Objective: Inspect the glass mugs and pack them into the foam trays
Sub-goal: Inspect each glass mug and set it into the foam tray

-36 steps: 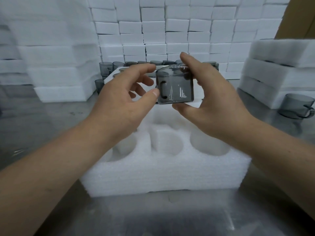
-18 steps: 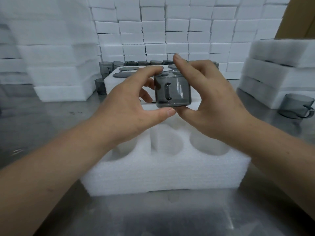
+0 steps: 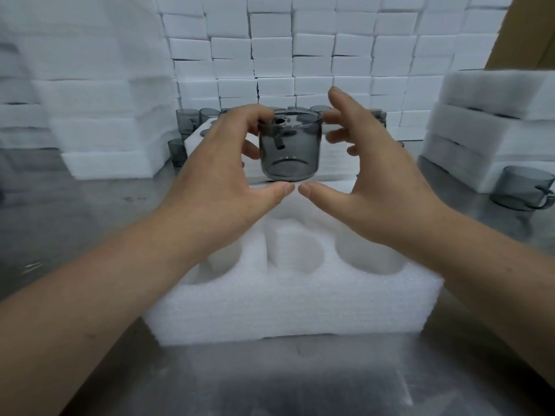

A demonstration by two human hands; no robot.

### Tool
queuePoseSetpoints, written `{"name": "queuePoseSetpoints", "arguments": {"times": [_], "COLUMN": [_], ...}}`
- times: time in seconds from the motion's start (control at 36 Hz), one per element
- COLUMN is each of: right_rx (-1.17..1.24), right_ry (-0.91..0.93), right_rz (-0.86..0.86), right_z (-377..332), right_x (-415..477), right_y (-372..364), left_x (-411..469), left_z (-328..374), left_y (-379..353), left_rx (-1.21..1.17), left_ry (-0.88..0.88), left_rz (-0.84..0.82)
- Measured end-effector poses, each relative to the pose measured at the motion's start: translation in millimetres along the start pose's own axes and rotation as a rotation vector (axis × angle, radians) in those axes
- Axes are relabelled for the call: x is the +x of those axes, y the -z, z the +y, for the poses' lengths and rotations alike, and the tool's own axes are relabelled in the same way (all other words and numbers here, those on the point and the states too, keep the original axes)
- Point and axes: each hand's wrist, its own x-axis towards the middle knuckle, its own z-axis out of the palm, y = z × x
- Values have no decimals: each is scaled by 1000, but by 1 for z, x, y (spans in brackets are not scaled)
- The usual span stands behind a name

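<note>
one mug (image 3: 289, 153) held by left hand (image 3: 222, 178)

We see a grey-tinted glass mug (image 3: 289, 148), transparent, smooth and glossy at its rim. The foam tray (image 3: 285, 304) is white and matt, its side grainy with fine layered ridges. The table (image 3: 270, 379) is brushed metal, dully reflective and scuffed. The stacked foam blocks (image 3: 312, 64) look matt, and the brown cardboard (image 3: 528, 34) does too.
</note>
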Motion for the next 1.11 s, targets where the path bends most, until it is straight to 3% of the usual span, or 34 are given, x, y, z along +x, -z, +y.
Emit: {"name": "queuePoseSetpoints", "arguments": {"times": [0.28, 0.44, 0.72, 0.97, 1.11], "right_rx": [-7, 13, 23, 196, 343], "right_ry": [-36, 43, 27, -96, -225], "right_rz": [-50, 5, 4, 44, 119], "right_z": [-1, -2, 1, 2, 8], "right_x": [-1, 1, 1, -2, 0], "right_y": [3, 2, 1, 2, 0], "left_x": [-1, -2, -1, -2, -1], "left_z": [0, 2, -1, 2, 6], "left_y": [0, 0, -1, 3, 6], "left_rx": [108, 41, 28, 7, -34], "left_ry": [-122, -124, -117, -134, -94], "left_rz": [-35, -45, -41, 89, 82]}}
